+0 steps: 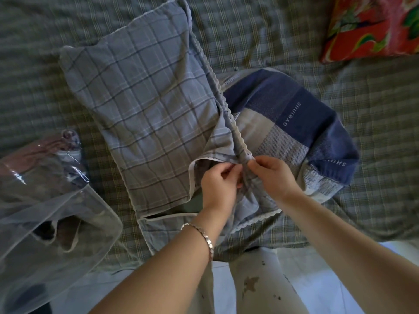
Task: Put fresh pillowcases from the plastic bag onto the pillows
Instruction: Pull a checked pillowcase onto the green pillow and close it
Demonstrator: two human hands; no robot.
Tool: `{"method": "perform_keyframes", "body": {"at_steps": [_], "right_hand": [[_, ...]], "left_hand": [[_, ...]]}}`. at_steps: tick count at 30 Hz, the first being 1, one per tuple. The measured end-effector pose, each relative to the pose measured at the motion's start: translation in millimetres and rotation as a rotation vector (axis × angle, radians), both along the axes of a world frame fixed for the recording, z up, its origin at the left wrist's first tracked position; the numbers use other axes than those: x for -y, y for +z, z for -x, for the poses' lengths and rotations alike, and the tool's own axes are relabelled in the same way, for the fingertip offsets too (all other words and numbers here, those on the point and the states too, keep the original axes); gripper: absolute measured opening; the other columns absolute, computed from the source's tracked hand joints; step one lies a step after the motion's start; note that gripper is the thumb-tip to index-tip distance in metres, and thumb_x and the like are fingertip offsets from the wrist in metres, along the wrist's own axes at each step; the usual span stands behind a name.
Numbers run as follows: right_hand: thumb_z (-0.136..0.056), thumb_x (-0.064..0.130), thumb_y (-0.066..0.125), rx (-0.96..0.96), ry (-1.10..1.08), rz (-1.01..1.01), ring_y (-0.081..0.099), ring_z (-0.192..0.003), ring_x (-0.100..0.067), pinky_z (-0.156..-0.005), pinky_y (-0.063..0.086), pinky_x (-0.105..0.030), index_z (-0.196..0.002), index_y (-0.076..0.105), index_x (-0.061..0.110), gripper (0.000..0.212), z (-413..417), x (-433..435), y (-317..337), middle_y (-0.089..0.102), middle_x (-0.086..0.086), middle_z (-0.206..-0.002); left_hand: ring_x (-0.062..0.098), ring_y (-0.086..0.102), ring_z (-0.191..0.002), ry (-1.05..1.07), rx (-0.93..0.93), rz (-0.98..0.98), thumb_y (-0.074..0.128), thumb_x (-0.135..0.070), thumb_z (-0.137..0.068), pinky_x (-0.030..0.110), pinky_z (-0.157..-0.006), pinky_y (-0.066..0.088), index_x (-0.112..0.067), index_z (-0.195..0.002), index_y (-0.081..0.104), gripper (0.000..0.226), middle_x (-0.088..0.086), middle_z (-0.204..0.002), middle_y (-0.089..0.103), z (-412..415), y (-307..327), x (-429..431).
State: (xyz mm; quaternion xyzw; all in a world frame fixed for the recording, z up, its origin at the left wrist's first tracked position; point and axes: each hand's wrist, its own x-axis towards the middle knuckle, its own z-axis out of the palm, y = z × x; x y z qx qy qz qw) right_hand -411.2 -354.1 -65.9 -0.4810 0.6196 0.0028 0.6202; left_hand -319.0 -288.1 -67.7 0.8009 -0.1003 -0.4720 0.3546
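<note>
A pillow in a grey-blue checked pillowcase [140, 105] lies on the bed, its open end toward me. My left hand [218, 182] and my right hand [269, 175] both pinch bunched fabric at the lace-trimmed edge of that pillowcase, close together near its open corner. To the right lies a second pillow [294, 123], bare, with navy and pale mesh panels. A clear plastic bag [52, 214] sits at the left with folded cloth inside.
The bed is covered with a green-grey checked sheet [362, 98]. A red floral cushion [371, 26] lies at the far right corner. My legs in pale printed trousers [260, 279] stand against the bed's near edge.
</note>
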Motion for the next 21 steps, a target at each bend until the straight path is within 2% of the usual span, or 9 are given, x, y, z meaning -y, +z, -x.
{"method": "perform_keyframes", "body": {"at_steps": [3, 5, 8, 9, 11, 14, 17, 19, 21], "right_hand": [[-0.094, 0.019, 0.051, -0.046, 0.015, 0.026, 0.063, -0.08, -0.031, -0.079, 0.052, -0.045, -0.082, 0.068, 0.004, 0.025, -1.5, -0.3, -0.3, 0.069, -0.018, -0.083], [-0.094, 0.02, 0.05, -0.069, 0.013, 0.029, 0.059, -0.075, -0.028, -0.075, 0.051, -0.043, -0.087, 0.066, -0.001, 0.027, -4.1, -2.2, -1.3, 0.067, -0.021, -0.084], [-0.095, 0.021, 0.048, -0.103, -0.015, -0.019, 0.052, -0.068, -0.024, -0.064, 0.044, -0.035, -0.094, 0.062, -0.008, 0.033, -8.9, -6.0, -4.2, 0.059, -0.022, -0.074], [-0.095, 0.022, 0.048, -0.11, -0.038, -0.04, 0.05, -0.067, -0.023, -0.063, 0.042, -0.033, -0.095, 0.061, -0.009, 0.034, -10.4, -6.4, -4.8, 0.057, -0.024, -0.073], [-0.095, 0.021, 0.047, -0.133, -0.091, -0.066, 0.05, -0.068, -0.022, -0.063, 0.041, -0.031, -0.094, 0.06, -0.009, 0.033, -11.8, -4.8, -6.9, 0.055, -0.022, -0.072], [-0.096, 0.02, 0.049, -0.192, -0.206, -0.123, 0.052, -0.071, -0.023, -0.064, 0.049, -0.033, -0.087, 0.064, 0.007, 0.022, -13.0, 1.0, -8.7, 0.058, -0.013, -0.079], [-0.093, 0.018, 0.053, -0.229, -0.328, -0.186, 0.064, -0.084, -0.032, -0.085, 0.052, -0.051, -0.089, 0.069, 0.009, 0.018, -16.2, 5.1, -10.3, 0.066, -0.016, -0.087], [-0.093, 0.017, 0.053, -0.284, -0.317, -0.175, 0.063, -0.096, -0.04, -0.087, 0.05, -0.052, -0.099, 0.067, 0.002, 0.022, -19.0, 7.1, -10.3, 0.068, -0.02, -0.095], [-0.094, 0.016, 0.052, -0.33, -0.282, -0.132, 0.062, -0.095, -0.04, -0.083, 0.053, -0.045, -0.102, 0.065, -0.002, 0.024, -17.6, 7.2, -12.4, 0.066, -0.017, -0.089]], "left_hand": [[0.017, 0.065, -0.067, 0.076, -0.106, -0.011, 0.058, -0.008, -0.09, 0.027, -0.063, 0.057, -0.013, -0.075, 0.067, 0.018, 0.002, -0.07, 0.067, -6.6, 0.1, -4.6], [0.019, 0.066, -0.072, -0.004, 0.011, -0.011, 0.06, -0.012, -0.089, 0.032, -0.068, 0.056, -0.013, -0.077, 0.07, 0.016, 0.002, -0.071, 0.069, -10.4, 0.2, -12.4], [0.019, 0.064, -0.072, -0.218, 0.3, 0.054, 0.06, -0.011, -0.088, 0.026, -0.07, 0.049, -0.007, -0.08, 0.072, 0.015, 0.005, -0.074, 0.069, -17.0, 0.8, -23.4], [0.018, 0.064, -0.072, -0.21, 0.303, 0.06, 0.06, -0.011, -0.087, 0.027, -0.07, 0.05, -0.006, -0.082, 0.073, 0.015, 0.005, -0.074, 0.07, -17.5, 1.8, -23.2], [0.017, 0.065, -0.074, -0.145, 0.265, 0.055, 0.061, -0.013, -0.087, 0.032, -0.072, 0.053, -0.008, -0.086, 0.074, 0.014, 0.004, -0.077, 0.071, -16.5, 3.7, -18.5], [0.016, 0.063, -0.075, -0.171, 0.453, 0.151, 0.061, -0.011, -0.083, 0.025, -0.072, 0.05, -0.006, -0.081, 0.074, 0.014, 0.005, -0.077, 0.07, -17.3, 0.4, -16.6], [0.01, 0.057, -0.074, -0.385, 0.639, 0.26, 0.055, -0.014, -0.083, 0.015, -0.068, 0.044, -0.007, -0.076, 0.072, 0.019, 0.003, -0.077, 0.069, -29.1, -5.6, -30.8], [0.014, 0.061, -0.068, -0.602, 0.779, 0.306, 0.051, -0.015, -0.084, 0.022, -0.057, 0.048, -0.011, -0.077, 0.071, 0.022, 0.0, -0.077, 0.068, -41.2, -9.6, -47.3], [0.019, 0.062, -0.061, -0.736, 0.874, 0.321, 0.049, -0.014, -0.082, 0.023, -0.046, 0.047, -0.013, -0.077, 0.071, 0.022, -0.001, -0.076, 0.067, -56.6, -13.0, -60.8]]}}
